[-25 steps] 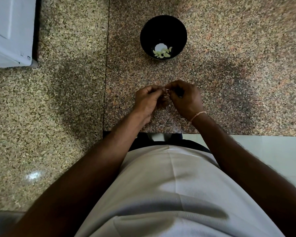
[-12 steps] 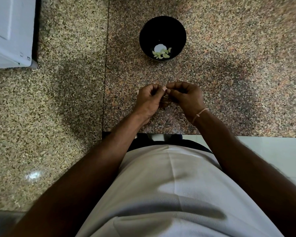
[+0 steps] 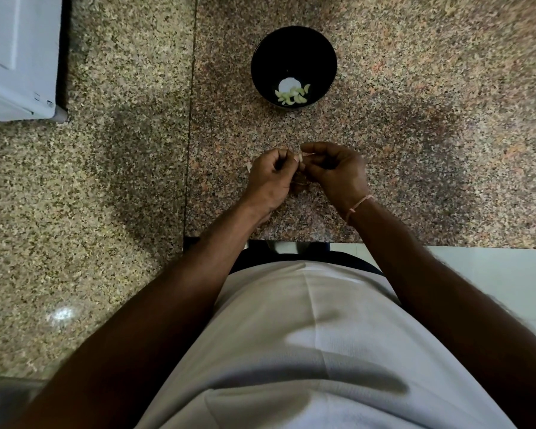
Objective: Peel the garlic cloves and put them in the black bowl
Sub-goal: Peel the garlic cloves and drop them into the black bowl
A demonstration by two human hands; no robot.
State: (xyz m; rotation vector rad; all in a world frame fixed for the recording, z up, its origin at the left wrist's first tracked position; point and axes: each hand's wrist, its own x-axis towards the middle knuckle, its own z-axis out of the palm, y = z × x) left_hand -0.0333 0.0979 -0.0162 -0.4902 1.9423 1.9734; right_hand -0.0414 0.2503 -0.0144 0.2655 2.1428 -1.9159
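I had several peeled cloves [image 3: 292,97] in the bowl [image 3: 260,61] already, while nearer me both hands' fingers [image 3: 314,148] pinched another clove [image 3: 304,156], unfinished.

Item, as I see it from the head camera: speckled granite counter [image 3: 430,150], pinkish-brown slab, meeting a paler yellowish slab [image 3: 90,196] at a straight seam on my left. Standing on the pinkish slab: one black bowl [image 3: 260,57], upright, peeled garlic cloves [image 3: 291,97] pooled at its bottom. On the paler slab, far left corner: a white appliance [image 3: 16,54]. Near front edge: one pale scrap of garlic skin [image 3: 248,166].
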